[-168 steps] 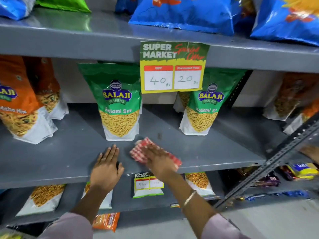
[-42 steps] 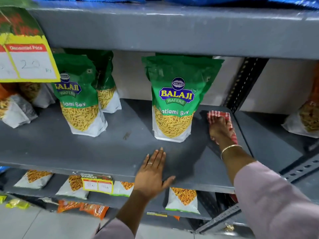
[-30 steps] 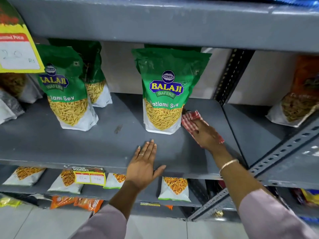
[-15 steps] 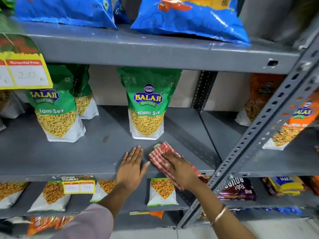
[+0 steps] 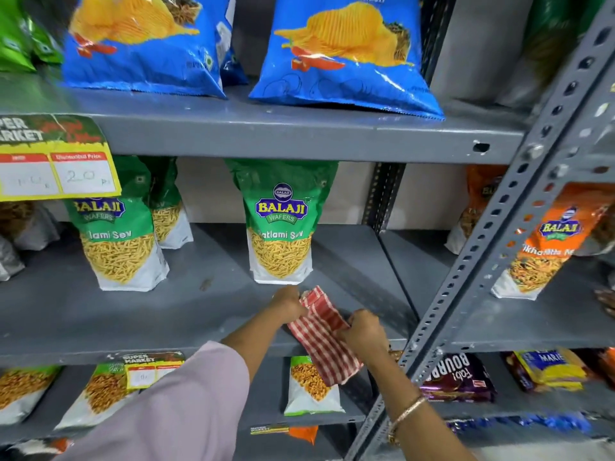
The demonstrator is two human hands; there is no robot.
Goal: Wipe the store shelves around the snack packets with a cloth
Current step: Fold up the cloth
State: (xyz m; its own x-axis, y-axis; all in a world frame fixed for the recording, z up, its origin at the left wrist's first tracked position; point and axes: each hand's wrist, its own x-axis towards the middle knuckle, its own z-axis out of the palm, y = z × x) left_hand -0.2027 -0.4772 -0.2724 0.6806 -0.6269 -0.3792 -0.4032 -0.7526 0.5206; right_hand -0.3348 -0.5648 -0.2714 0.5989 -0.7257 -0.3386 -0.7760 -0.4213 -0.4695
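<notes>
A red-and-white checked cloth (image 5: 319, 337) hangs over the front edge of the grey middle shelf (image 5: 199, 314). My left hand (image 5: 289, 302) pinches its upper corner, just below a green Balaji Ratlami Sev packet (image 5: 282, 224) that stands upright on the shelf. My right hand (image 5: 362, 332) grips the cloth's right side at the shelf lip. The cloth is lifted between both hands, its lower end dangling in front of the shelf below. Another green sev packet (image 5: 116, 234) stands to the left.
Blue chip bags (image 5: 342, 51) lie on the upper shelf. A slanted perforated steel post (image 5: 492, 261) crosses on the right, with an orange Balaji packet (image 5: 545, 241) behind it. A yellow price tag (image 5: 56, 168) hangs at the left. Packets and biscuit packs fill the lower shelf.
My left hand left the shelf surface and took hold of the cloth's upper corner. My right hand stopped pressing the cloth flat and now grips it; the cloth is lifted off the shelf.
</notes>
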